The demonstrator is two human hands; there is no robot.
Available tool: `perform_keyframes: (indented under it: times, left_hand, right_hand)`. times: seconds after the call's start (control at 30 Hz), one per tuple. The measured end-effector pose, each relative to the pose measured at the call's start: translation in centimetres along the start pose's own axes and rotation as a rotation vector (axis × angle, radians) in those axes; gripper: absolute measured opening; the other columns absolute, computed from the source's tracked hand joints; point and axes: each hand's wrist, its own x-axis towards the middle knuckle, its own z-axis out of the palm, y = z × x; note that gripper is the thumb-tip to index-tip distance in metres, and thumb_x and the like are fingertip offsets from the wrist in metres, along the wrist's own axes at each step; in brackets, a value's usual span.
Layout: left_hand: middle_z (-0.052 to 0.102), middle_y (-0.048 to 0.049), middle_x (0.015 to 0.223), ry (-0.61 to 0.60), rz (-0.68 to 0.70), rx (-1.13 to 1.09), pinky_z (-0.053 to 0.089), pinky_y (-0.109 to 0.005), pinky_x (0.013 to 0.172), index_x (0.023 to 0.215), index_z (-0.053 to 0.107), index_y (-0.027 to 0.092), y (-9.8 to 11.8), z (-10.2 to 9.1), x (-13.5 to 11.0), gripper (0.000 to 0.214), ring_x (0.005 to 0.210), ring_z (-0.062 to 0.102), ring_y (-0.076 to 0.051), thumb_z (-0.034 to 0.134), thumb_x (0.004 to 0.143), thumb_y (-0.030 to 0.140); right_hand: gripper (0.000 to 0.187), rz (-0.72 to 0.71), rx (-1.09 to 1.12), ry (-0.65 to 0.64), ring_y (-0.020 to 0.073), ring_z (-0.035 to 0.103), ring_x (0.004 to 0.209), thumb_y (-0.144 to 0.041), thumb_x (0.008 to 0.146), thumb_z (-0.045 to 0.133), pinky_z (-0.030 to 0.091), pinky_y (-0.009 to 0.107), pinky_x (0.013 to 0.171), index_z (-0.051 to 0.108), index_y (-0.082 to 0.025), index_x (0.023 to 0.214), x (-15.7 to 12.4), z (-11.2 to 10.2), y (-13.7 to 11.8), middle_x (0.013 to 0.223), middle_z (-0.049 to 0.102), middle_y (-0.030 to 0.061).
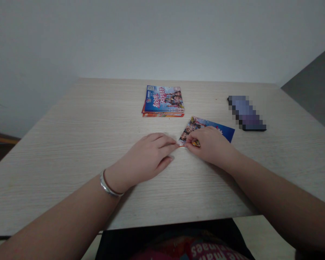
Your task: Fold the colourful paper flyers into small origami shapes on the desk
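A blue printed leaflet (227, 132) lies at an angle on the table, partly covered by my right hand (209, 144). The thumb and bent fingers of that hand pinch it near its front-left corner. My left hand (148, 155) rests palm down, fingers stretched forward and thumb apart, its fingertips at that same corner. A thin strip of orange and white edge shows between the two hands. Farther back stands a stack of similar leaflets (165, 99), its top one blue with red-and-white lettering and a QR code, with orange edges underneath.
A dark phone (246, 113), its screen pixelated, lies at the right. The pale wood-grain table (78, 122) meets a white wall (162, 39) at the back. A silver bangle (107, 184) circles my left wrist. The table's front edge runs just above my lap.
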Motion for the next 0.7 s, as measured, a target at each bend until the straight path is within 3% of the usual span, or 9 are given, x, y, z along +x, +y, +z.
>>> perform_keyframes:
  times: [0.37,0.7]
  left_hand:
    - [0.062,-0.0082,0.125,-0.036,0.0,0.053,0.045,-0.045,0.104,0.135,0.056,0.021,0.33,-0.3,0.2,0.039,0.117,0.053,-0.025,0.048,0.098,0.03]
    - [0.061,-0.0105,0.124,-0.024,-0.007,0.061,0.046,-0.047,0.103,0.132,0.058,0.02,0.64,-0.35,0.27,0.038,0.117,0.052,-0.026,0.049,0.098,0.034]
  right_hand:
    - [0.018,0.012,-0.001,-0.007,0.022,0.067,0.08,-0.029,0.085,0.058,0.042,0.035,0.077,0.072,-0.022,0.078,0.19,-0.01,0.07,0.082,0.076,0.004]
    - [0.02,0.004,-0.033,0.017,0.0245,0.068,0.089,-0.03,0.087,0.055,0.041,0.039,0.086,0.072,-0.022,0.082,-0.02,-0.04,0.01,0.09,0.076,0.0063]
